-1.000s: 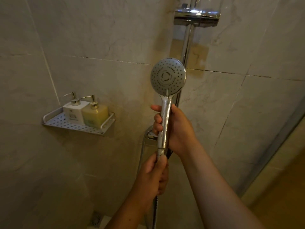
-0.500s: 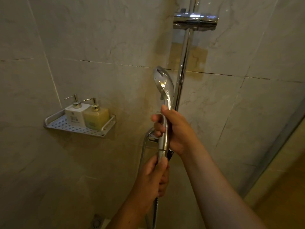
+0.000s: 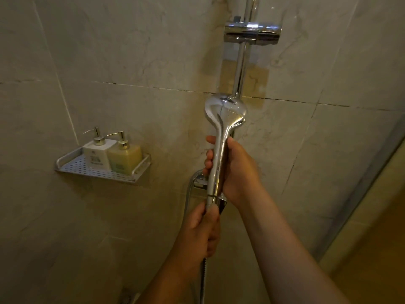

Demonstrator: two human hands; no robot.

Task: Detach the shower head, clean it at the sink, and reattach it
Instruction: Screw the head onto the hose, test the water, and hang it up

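I hold the chrome shower head (image 3: 223, 115) upright in front of the tiled wall, its shiny back turned toward me and the spray face hidden. My right hand (image 3: 236, 170) wraps around the handle's middle. Just below, my left hand (image 3: 203, 229) is closed around the hose connector at the handle's bottom end. The metal hose (image 3: 202, 281) hangs down from that hand, and a loop of it shows to the left of the handle. The chrome riser rail (image 3: 241, 69) stands behind the head, with the empty slider holder (image 3: 252, 32) higher up.
A perforated metal shelf (image 3: 72, 166) on the left wall carries a white pump bottle (image 3: 97, 153) and a yellow pump bottle (image 3: 125, 157). A glass shower panel edge (image 3: 361, 194) runs diagonally at the right. A floor drain (image 3: 126, 298) shows at the bottom.
The shower head has rotated about its handle: the spray face pointed at me, then sideways, and now its back faces me. Both hands keep their grips.
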